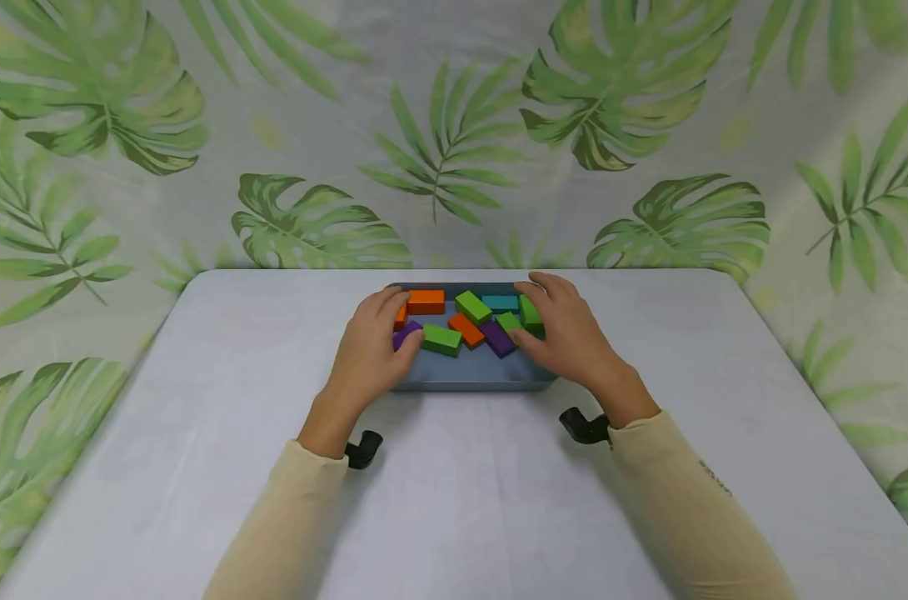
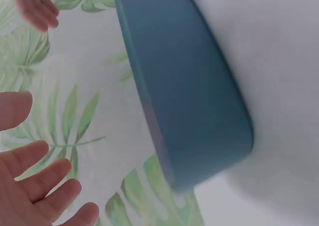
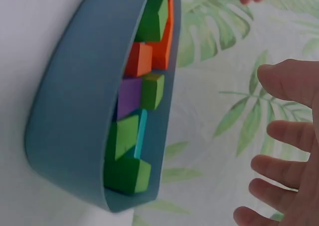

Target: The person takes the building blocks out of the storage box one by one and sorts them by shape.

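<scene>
I see a grey-blue tray (image 1: 469, 386) set on a white table (image 1: 454, 492), with a pair of bare hands at its two ends. The left hand (image 1: 370, 346) is up at the tray's left end, fingers loose and apart, grasping nothing; the right hand (image 1: 571, 337) is up at the tray's right end, just as slack, nothing in its grasp. Both wrist views show gaps between the fingers and the tray's walls.

The coloured blocks I can make out lie jumbled inside the tray. Toward its back left is a long orange block (image 1: 426, 302); a second orange block (image 1: 401, 317) and a purple block (image 1: 404, 336), at the tray's left end, are partly hidden by the left hand. Nearer the tray's middle lies a green block (image 1: 441, 340), with a tilted orange block (image 1: 466, 331) to its right and another green block (image 1: 473, 307) behind that. A teal block (image 1: 501, 304) lies near the tray's back wall, right of its middle, and a darker purple block (image 1: 497, 339) toward its front. At the tray's right end, the right hand partly covers an end green block (image 1: 531, 315).

On the near side of the tray are beige sleeves (image 1: 289, 508); beyond it hangs a leaf-printed cloth (image 1: 439, 142)
</scene>
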`<state>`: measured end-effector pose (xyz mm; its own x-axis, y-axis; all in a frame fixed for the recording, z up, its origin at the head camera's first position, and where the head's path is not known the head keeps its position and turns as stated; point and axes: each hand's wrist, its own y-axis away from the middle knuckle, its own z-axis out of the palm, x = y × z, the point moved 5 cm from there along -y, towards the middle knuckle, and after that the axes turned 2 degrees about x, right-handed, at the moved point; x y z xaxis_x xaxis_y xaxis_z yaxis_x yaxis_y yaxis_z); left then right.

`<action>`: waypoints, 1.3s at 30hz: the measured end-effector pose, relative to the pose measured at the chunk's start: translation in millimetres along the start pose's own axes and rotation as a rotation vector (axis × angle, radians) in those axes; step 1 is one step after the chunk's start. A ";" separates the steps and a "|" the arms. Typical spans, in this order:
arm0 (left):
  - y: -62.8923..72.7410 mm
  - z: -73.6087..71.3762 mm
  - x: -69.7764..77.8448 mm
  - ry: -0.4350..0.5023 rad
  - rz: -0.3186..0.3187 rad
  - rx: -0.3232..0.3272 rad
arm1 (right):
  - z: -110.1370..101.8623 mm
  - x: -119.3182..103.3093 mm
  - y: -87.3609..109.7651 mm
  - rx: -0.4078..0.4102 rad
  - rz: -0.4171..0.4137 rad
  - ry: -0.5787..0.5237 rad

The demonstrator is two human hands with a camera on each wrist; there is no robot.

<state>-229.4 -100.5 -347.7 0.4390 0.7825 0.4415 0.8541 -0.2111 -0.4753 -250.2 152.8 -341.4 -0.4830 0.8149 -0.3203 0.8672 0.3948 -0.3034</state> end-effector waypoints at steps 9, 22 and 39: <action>7.3 -25.3 -11.4 0.098 -0.057 -0.120 | -11.0 9.8 7.2 -0.055 -0.019 0.018; 4.6 -34.0 -68.4 0.384 -0.351 -0.170 | -12.9 30.8 14.6 -0.091 -0.015 -0.005; -4.5 35.2 -113.0 0.761 -0.800 -0.257 | -3.2 38.6 3.1 -0.268 0.037 -0.184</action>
<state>-292.7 -167.4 -422.2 -0.2786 0.2055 0.9382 0.9591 0.0076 0.2831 -265.7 186.9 -351.9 -0.4432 0.7501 -0.4908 0.8736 0.4842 -0.0489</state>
